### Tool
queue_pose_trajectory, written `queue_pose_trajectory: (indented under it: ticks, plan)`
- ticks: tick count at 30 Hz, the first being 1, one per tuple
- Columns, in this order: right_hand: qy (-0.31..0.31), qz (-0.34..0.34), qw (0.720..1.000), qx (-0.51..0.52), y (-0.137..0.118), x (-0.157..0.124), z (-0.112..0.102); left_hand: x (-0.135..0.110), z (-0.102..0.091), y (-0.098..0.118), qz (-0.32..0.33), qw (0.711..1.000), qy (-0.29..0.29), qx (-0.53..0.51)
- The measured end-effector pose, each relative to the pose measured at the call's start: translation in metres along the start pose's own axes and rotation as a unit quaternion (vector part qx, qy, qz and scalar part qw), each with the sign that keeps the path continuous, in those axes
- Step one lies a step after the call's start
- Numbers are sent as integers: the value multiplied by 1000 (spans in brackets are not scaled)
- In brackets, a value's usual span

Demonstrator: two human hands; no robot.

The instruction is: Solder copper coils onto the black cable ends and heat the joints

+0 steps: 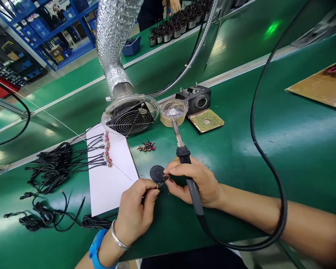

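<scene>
My left hand (pixel 137 209) is closed, thumb and forefinger pinching the stripped end of a black cable (pixel 159 185). Right beside it, the fingertips of my right hand (pixel 203 181) grip a small copper-wound coil (pixel 167 176), which meets the cable's wires; whether they are joined I cannot tell. A soldering iron (pixel 195 196) also rests in my right hand, its tip pointing away, over a round dish (pixel 168 120) of silvery solder bits. Under the coil lies a black round pad (pixel 156 173). More small coils (pixel 147 146) sit in a little pile farther back.
A fume extractor (pixel 131 119) on a foil duct (pixel 112 41) stands behind. Finished-looking cables with red coils (pixel 108 149) lie on white paper (pixel 112 190), near bundled black cables (pixel 53 160). A sponge tray (pixel 206 121) and iron stand (pixel 197 100) are right of the dish. The iron's cord (pixel 253 127) loops over my right forearm.
</scene>
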State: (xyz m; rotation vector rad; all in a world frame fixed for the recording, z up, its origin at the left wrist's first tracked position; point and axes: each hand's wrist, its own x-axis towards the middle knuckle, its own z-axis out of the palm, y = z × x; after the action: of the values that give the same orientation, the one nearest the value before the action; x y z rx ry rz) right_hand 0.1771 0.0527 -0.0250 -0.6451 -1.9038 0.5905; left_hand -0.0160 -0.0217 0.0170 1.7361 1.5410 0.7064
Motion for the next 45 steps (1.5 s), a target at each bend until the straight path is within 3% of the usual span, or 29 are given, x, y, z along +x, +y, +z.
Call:
queue_pose_trajectory:
  ticks: [7, 10, 13, 16, 20, 24, 27, 32, 45]
  plan:
    - [-3, -9, 1000, 18, -2, 1, 0, -1, -2, 1, -16, 1000, -7, -18]
    - [-48, 69, 993, 88, -9, 1, -2, 1, -5, 5, -49, 997, -16, -58]
    - [-115, 186, 953, 208, -17, 1, -6, 3, -8, 8, -30, 998, -3, -48]
    - [-155, 245, 911, 293, -20, 3, -10, 4, -9, 8, 6, 1000, 10, -24]
    - [-167, 280, 882, 341, -18, 4, -13, 4, -10, 7, 31, 999, 16, -8]
    - [-153, 318, 830, 432, -17, 2, -14, 2, -11, 6, 40, 999, 20, -8]
    - [-155, 309, 809, 476, -16, -1, -14, 0, -11, 7, 62, 998, 28, -17]
    - [-161, 318, 792, 496, -15, -5, -13, -2, -10, 10, 111, 992, 51, -40]
    - [-140, 321, 784, 513, -17, -2, -9, -4, -9, 12, 109, 990, 79, -44]
